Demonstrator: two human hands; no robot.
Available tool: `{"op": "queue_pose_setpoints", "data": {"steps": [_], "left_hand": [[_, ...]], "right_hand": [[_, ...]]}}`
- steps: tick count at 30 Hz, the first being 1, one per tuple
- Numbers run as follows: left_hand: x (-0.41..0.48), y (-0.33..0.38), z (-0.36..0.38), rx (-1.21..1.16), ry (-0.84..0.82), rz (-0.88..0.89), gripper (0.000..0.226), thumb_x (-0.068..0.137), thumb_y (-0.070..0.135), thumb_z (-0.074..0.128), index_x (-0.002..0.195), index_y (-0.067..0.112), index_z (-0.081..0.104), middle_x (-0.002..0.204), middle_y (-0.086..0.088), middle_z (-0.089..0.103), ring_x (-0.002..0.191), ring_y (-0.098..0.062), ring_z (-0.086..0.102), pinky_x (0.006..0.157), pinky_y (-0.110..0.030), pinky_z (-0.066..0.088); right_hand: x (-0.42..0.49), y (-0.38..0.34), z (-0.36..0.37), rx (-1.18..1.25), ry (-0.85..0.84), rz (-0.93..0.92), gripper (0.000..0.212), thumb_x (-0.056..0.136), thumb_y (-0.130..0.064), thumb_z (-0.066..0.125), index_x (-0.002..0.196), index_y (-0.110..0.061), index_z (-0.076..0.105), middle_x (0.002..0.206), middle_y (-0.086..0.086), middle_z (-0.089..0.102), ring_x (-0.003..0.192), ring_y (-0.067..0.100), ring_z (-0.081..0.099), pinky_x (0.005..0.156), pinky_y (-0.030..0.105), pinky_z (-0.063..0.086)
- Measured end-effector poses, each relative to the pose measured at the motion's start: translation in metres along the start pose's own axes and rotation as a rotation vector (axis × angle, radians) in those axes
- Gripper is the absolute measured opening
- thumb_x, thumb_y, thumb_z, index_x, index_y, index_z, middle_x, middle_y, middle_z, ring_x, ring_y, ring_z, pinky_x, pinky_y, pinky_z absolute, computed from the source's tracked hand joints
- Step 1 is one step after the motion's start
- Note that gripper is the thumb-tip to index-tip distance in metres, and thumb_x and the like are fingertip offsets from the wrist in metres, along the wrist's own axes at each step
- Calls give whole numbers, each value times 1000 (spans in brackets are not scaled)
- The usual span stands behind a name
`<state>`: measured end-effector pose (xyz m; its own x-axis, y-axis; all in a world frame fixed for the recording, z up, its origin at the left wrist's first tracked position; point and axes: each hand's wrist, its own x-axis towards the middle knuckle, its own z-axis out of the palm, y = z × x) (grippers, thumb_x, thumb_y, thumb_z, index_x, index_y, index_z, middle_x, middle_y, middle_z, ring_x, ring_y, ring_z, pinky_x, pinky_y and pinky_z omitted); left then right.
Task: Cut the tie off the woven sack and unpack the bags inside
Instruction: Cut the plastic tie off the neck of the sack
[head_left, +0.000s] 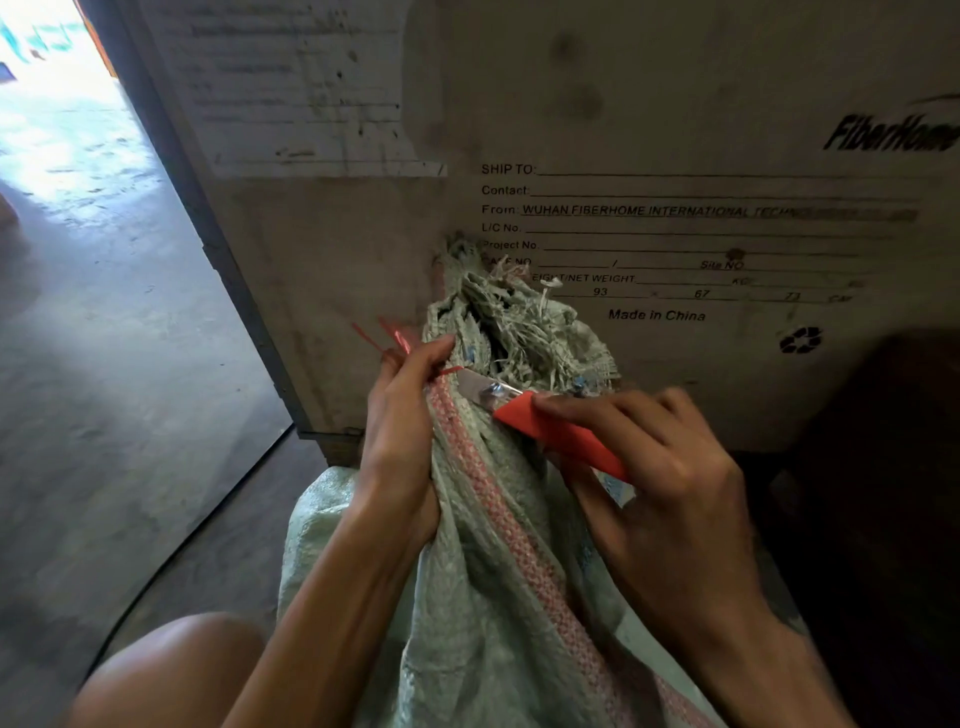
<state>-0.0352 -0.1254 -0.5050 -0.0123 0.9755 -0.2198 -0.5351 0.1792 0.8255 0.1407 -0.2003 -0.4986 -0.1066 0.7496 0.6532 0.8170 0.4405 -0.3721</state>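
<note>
Concrete floor (104, 364): grey, bare, with a thin dark cable (218, 509) curving across it near the person's bare knee (171, 670); a dropped knife would land close to that knee.
Red plastic tie (397, 338): its loose ends stick out left of the sack's neck, and a short stretch runs right to the blade; it looks uncut, so the step in hand is likely the cut itself.
Left hand (400, 415): closed around the bunched neck and the tie, its fingers just beside the blade tip; a blade that breaks through suddenly and travels leftward could nick them.
Pale green woven sack with a pink stripe (483, 545): stands between the forearms, its frayed mouth (498, 322) above the tie; a cut angled too deep could slice the weave, or the bags inside, which are hidden.
Red-handled utility knife (550, 431): silver blade laid at the neck, pointing left.
Right hand (660, 478): wrapped around the knife handle.
Large printed cardboard shipping carton (675, 208): stands directly behind the sack, leaving little room to tip the neck away from the body.
</note>
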Motion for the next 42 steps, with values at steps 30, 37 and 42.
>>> {"op": "queue_pose_setpoints", "data": {"steps": [30, 37, 42], "left_hand": [[-34, -5, 46, -21, 211, 279, 32, 100, 31, 57, 123, 10, 59, 94, -1, 67, 89, -17, 67, 71, -27, 58], [-32, -7, 42, -36, 201, 278, 26, 99, 31, 60, 112, 9, 59, 79, -1, 66, 67, -12, 64, 54, -22, 54], [-24, -2, 28, -49, 200, 245, 33, 95, 32, 65, 116, 8, 60, 80, -8, 64, 61, -17, 61, 54, -31, 54]], "right_hand": [[-5, -4, 4, 59, 141, 38, 28, 86, -19, 77, 114, -21, 72, 96, -2, 64, 85, 21, 57, 63, 39, 47], [0, -5, 2, 126, 98, 54, 24, 87, -22, 75, 111, -23, 71, 97, -3, 66, 88, 22, 61, 66, 40, 50], [7, -4, -4, 99, 16, 15, 26, 84, -24, 75, 110, -23, 72, 96, -5, 66, 87, 18, 61, 62, 38, 52]]}}
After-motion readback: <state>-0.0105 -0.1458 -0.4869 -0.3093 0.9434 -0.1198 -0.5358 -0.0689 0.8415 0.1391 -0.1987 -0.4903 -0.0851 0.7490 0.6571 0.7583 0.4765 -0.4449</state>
